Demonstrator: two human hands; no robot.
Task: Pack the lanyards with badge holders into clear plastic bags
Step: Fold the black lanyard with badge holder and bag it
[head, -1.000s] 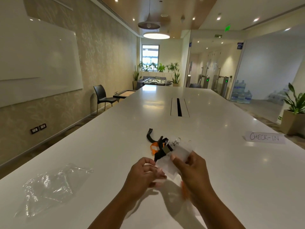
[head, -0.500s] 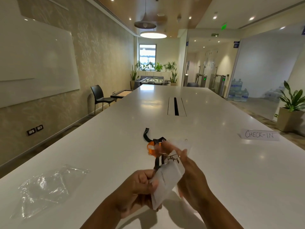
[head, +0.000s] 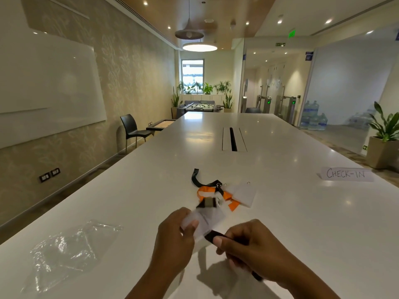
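Head cam only, wide angle. I've got both hands low centre, above the near edge of the white table. Left hand is pinched on a clear badge holder, thumb on top of its near-left edge, holder lifted off the surface and blurred. A tan and black clip piece sits at the holder's far end. Right hand is closed on a black lanyard strap, thumb pressing it just beside the holder's near corner; a bit of strap also pokes out under the wrist. Can't tell whether the strap is attached to that holder. Beyond my hands, lying on the table: an orange lanyard tangled with another black lanyard, metal clips in the knot, and a second clear badge holder resting just right of the tangle, touching the orange strap. The clear plastic bags lie crumpled flat at near left, well apart from both hands, nothing visible in them. Paper sign reading CHECK-IN is on the far right of the table. Cable slot runs down the table's middle farther out. Black chair stands against the left wall under the whiteboard; potted plant on the floor at right.
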